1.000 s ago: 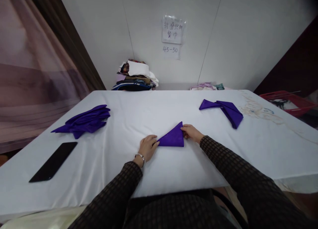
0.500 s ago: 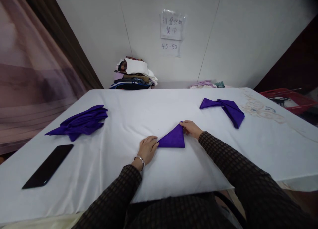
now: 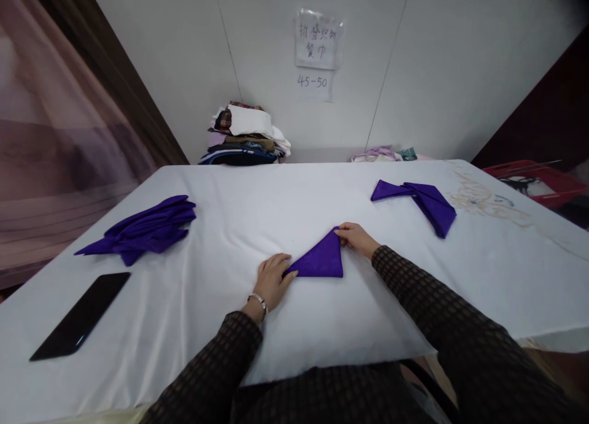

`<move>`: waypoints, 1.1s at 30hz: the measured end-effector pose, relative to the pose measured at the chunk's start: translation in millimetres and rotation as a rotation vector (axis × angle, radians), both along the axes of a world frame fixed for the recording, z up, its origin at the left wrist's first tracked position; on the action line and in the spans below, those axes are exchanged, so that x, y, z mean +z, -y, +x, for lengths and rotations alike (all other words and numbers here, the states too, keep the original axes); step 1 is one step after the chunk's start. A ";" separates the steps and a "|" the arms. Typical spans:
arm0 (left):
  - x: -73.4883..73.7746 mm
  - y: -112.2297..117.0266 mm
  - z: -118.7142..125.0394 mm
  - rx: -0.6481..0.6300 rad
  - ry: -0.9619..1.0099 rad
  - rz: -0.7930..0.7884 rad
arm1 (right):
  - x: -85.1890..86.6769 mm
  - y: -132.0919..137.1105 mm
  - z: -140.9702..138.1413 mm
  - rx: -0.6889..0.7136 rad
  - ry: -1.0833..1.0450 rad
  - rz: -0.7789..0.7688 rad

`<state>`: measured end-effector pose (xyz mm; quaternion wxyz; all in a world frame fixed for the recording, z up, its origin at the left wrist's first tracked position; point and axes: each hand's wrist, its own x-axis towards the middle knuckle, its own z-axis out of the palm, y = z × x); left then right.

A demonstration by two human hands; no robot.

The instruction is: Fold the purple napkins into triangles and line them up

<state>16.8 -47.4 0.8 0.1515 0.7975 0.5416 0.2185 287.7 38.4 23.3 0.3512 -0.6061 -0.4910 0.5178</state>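
Observation:
A purple cloth napkin (image 3: 322,258), folded into a small triangle, lies on the white tablecloth in front of me. My right hand (image 3: 358,240) pinches its top corner between thumb and fingers. At the pointed left corner is my left hand (image 3: 275,280), a bracelet on its wrist; the thumb lies over the tip and the fingers are on the far side, closed on it. Farther right rest purple folded napkins (image 3: 430,206), partly overlapping. A loose heap of purple napkins (image 3: 147,227) sits on the left.
A black phone-like slab (image 3: 83,316) lies at the left front of the table (image 3: 230,191). Stacked clothes (image 3: 248,135) and more fabric (image 3: 380,154) stand behind the far edge. A red basket (image 3: 552,185) is beyond the right side. A handwritten sign (image 3: 317,40) hangs on the wall.
My left hand has shifted slightly, its thumb now lying over the napkin's left tip. My right hand keeps its hold on the top corner. The view has moved a little.

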 end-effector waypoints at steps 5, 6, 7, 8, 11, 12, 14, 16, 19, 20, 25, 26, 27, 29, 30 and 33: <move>0.6 0.1 0.1 -0.008 0.006 -0.017 | -1.7 -4.5 0.4 0.019 0.046 0.044; 0.7 0.1 0.2 -0.007 0.008 -0.015 | -2.7 -5.7 0.5 0.023 0.061 0.060; 0.7 0.1 0.4 -0.006 0.012 -0.011 | -4.0 -7.0 0.6 0.027 0.079 0.079; 0.8 0.1 0.6 -0.004 0.015 -0.008 | -5.5 -8.4 0.8 0.031 0.098 0.101; 0.7 0.0 1.3 0.008 0.030 -0.007 | -10.6 -12.2 1.6 0.040 0.165 0.173; 0.7 0.0 1.4 0.014 0.037 -0.009 | -12.2 -13.3 2.0 0.044 0.187 0.192; 0.2 -0.1 1.5 0.029 0.056 -0.012 | -14.6 -15.0 3.0 0.053 0.230 0.220; -0.5 -0.2 1.3 0.050 0.075 -0.010 | -15.9 -16.3 4.2 0.064 0.268 0.234; -1.5 -0.5 0.8 0.065 0.088 -0.005 | -16.0 -18.0 5.7 0.080 0.321 0.244; -1.6 -0.6 0.7 0.062 0.088 -0.007 | -16.0 -18.5 5.9 0.085 0.337 0.247; 0.1 -0.9 1.2 0.046 0.078 -0.033 | -17.0 -21.6 5.9 0.096 0.401 0.262; 0.6 -0.8 1.4 0.046 0.076 -0.037 | -17.4 -22.2 5.8 0.098 0.413 0.266; 0.9 -0.8 1.5 0.046 0.076 -0.039 | -17.8 -22.6 5.7 0.100 0.425 0.271; 1.4 -0.7 1.6 0.047 0.076 -0.038 | -18.2 -23.3 5.6 0.102 0.452 0.280; 1.4 -0.8 1.7 0.047 0.077 -0.036 | -18.1 -23.5 5.5 0.104 0.466 0.286; 1.0 -1.2 2.1 0.048 0.077 -0.032 | -16.8 -23.9 5.0 0.117 0.510 0.305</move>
